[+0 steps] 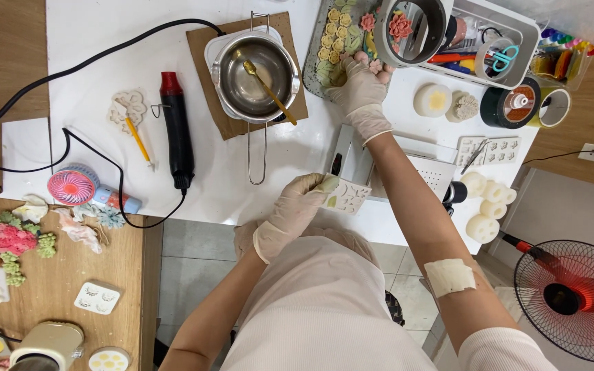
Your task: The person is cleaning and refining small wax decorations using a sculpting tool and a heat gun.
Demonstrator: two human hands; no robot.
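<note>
Head view, looking down over a white worktable [104,41]. Nearest the person: left hand [295,209], gloved, closed around a small white mould [347,196] with leaf-shaped cavities, held at the table's near edge. Some cavities look tinted green; whether they are filled I cannot tell.

Further out: right hand [360,88], gloved, reaches across to a grey tray [315,51] at the far side. Fingers are curled on or just over a pale green piece in the tray; a firm grip cannot be confirmed from here. A dressing sits on the right forearm.

Tray already carries rows of small yellow flower pieces [337,34], green leaf pieces and two pink flowers [400,26], so a good share of the cast pieces appear to be laid out. The near left corner of the tray shows bare patches, which suggests more pieces are to go there.

Left of the tray: steel melting pot [256,69] on a brown mat, with a gold spoon [269,89] resting in it. Black heat tool [177,130] lies beside it, cord trailing. Right of the tray: round white candles [433,100], rolls of tape [520,103], another mould [495,150].
</note>
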